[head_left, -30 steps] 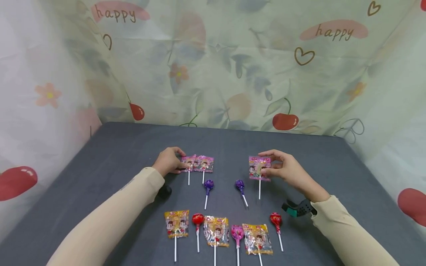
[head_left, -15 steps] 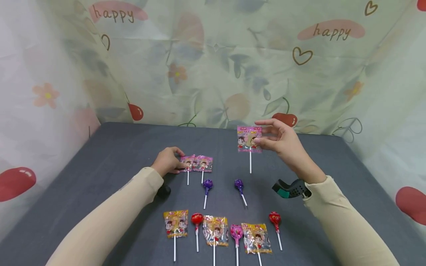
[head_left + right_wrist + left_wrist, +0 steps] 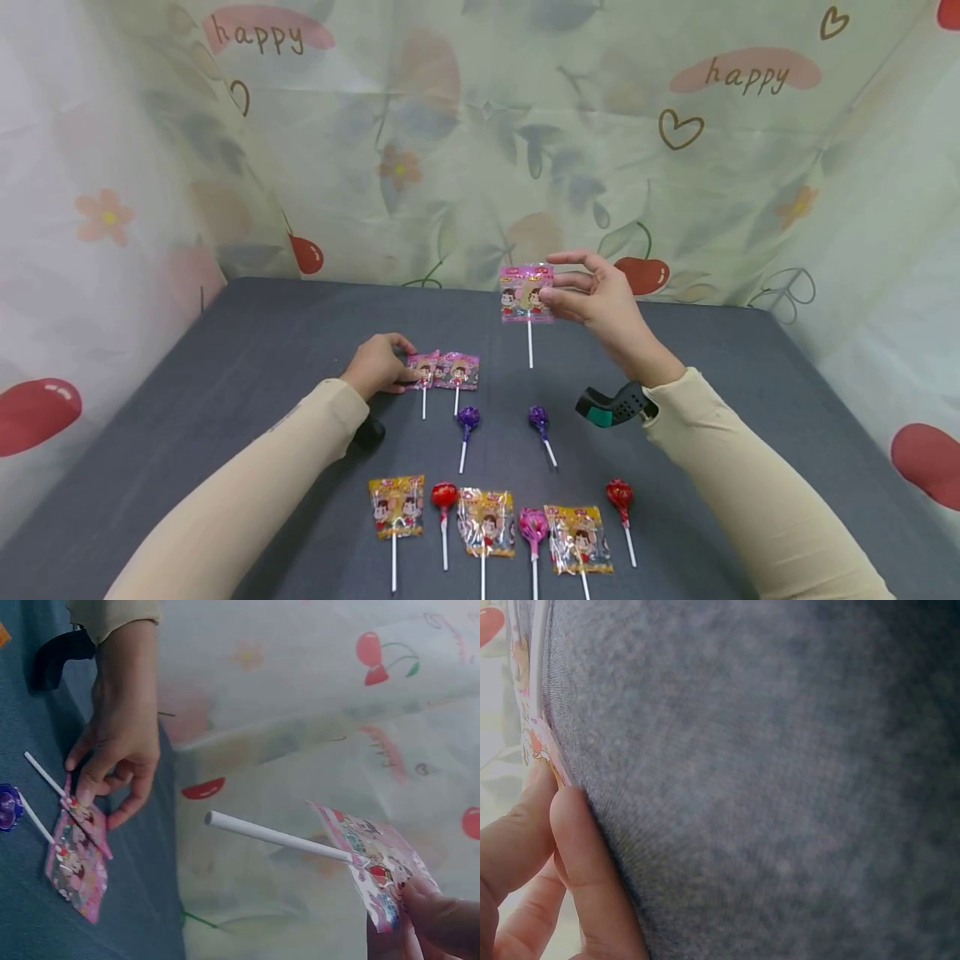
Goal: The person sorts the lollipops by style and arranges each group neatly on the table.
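Observation:
In the head view my left hand (image 3: 378,365) stays low at the table's left middle, pinching the left edge of a pink-wrapped lollipop (image 3: 425,364). That wrapper overlaps a second pink-wrapped lollipop (image 3: 462,371) on its right. Raised over the far part of the table, my right hand (image 3: 596,304) holds another pink-wrapped lollipop (image 3: 517,293) by the wrapper's right side, stick pointing down. The right wrist view shows the thumb (image 3: 435,911) pressed on this wrapper (image 3: 379,866). Thumb and finger meet at a pink wrapper edge (image 3: 551,746) in the left wrist view.
Two purple lollipops (image 3: 537,419) lie mid-table. Nearer is a row of yellow-wrapped lollipops (image 3: 396,504), red lollipops (image 3: 444,495) and a pink ball lollipop (image 3: 533,525). A patterned cloth (image 3: 487,167) hangs behind the dark grey table (image 3: 285,325).
My right hand has lifted the pink-wrapped lollipop and carried it leftward, toward the pair at my left hand. The left hand has kept its place and hold.

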Available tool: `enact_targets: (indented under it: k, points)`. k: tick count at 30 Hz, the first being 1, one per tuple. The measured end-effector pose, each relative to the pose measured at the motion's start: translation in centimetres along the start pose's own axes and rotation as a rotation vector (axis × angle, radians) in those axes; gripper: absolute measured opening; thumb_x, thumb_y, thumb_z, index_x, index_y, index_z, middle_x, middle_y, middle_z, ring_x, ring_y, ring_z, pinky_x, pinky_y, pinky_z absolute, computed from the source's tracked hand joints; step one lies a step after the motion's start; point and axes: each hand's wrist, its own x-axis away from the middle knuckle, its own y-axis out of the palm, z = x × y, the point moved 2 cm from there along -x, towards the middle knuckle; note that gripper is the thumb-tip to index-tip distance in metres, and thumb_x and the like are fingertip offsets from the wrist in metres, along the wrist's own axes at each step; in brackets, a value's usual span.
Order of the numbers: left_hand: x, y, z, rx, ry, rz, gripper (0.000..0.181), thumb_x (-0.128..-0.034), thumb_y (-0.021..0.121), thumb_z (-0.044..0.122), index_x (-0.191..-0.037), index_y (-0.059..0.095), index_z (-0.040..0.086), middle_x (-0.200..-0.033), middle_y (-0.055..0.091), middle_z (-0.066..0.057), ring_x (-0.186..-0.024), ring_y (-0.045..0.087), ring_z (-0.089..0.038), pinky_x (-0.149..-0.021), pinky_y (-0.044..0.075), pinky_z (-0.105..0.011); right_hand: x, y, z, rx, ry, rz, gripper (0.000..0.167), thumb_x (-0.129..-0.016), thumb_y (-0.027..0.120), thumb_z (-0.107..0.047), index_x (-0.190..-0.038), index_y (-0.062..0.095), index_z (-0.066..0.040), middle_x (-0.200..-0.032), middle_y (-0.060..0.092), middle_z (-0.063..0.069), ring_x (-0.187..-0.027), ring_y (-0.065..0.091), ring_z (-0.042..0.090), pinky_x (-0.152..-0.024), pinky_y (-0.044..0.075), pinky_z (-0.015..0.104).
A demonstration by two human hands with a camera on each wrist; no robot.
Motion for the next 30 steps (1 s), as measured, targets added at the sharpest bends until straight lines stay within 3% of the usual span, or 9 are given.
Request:
enact_targets:
  k: [5,14,21,30]
  points:
    - [-0.2,0.0,-0.1,-0.003,-0.004,-0.001,0.041,-0.0829,0.077,0.012,-0.120,0.059,0.009,-0.115,0.051,-0.020,-0.054,0.052,-0.011,-0.050,0.053,-0.021,-1.2,1.0,1.4,0.011,0.092,0.016,0.045,-0.090,0.068,-0.007,-0.131,0.049,-0.008,-0.095,0.067,-0.001,-0.082,0.068,0.009,-0.078,0.057,0.024]
    - [-0.3,0.1,-0.2,0.003,-0.014,-0.007,0.039,-0.0834,0.076,0.011,-0.119,0.060,0.010,-0.115,0.051,-0.019,-0.055,0.053,-0.012,-0.050,0.053,-0.022,-2.5,2.5,5.2,0.159,0.245,-0.016,0.045,-0.090,0.066,-0.001,-0.131,0.048,-0.003,-0.098,0.064,0.010,-0.076,0.066,0.011,-0.080,0.058,0.036]
    - [-0.4,0.0,-0.2,-0.007,-0.024,-0.007,0.040,-0.0833,0.076,0.012,-0.119,0.060,0.011,-0.112,0.051,-0.018,-0.055,0.053,-0.011,-0.050,0.052,-0.021,-3.0,3.5,8.1,0.254,0.336,-0.026,0.042,-0.087,0.067,0.006,-0.126,0.053,0.000,-0.091,0.060,0.010,-0.070,0.064,0.011,-0.082,0.057,0.043]
    - [-0.4,0.0,-0.1,-0.006,-0.025,-0.011,0.039,-0.0834,0.076,0.012,-0.119,0.060,0.011,-0.105,0.053,-0.016,-0.059,0.054,-0.013,-0.050,0.053,-0.021,-3.3,4.1,10.3,0.271,0.441,-0.043,0.041,-0.084,0.067,0.010,-0.122,0.053,0.003,-0.090,0.054,0.010,-0.065,0.060,0.012,-0.067,0.059,0.029]
